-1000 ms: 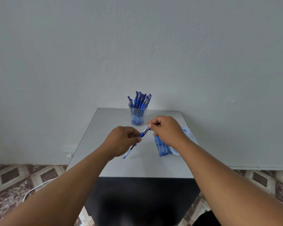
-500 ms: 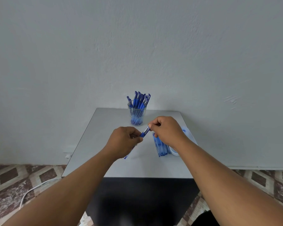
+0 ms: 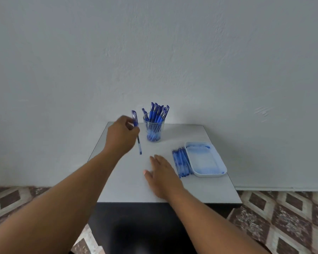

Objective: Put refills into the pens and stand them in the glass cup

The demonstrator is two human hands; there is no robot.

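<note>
On a small grey table (image 3: 117, 189) set against a pale wall, a person's two bare forearms reach forward from the bottom of the view. Their left hand (image 3: 120, 136) is raised above the far left part of the tabletop, fingers curled round a blue pen (image 3: 136, 132) pinched near its middle. That pen stands almost upright, capped end up and its clear lower end pointing down at the table, just left of a glass cup (image 3: 154, 132). The cup sits near the back edge of the table and holds a bunch of blue pens (image 3: 157, 112) standing on end, their caps fanning out above the rim. The right hand (image 3: 162, 175) lies low over the middle of the table, palm down, fingers straight and relaxed, grasping nothing; whether it touches the surface is unclear. Just to its right, a row of blue pens lying side by side (image 3: 181, 162) rests on the table, touching the left wall of a shallow white tray (image 3: 217, 173) with blue-tinted insides. Brown patterned floor tiles (image 3: 283, 217) show on both sides of the table.
</note>
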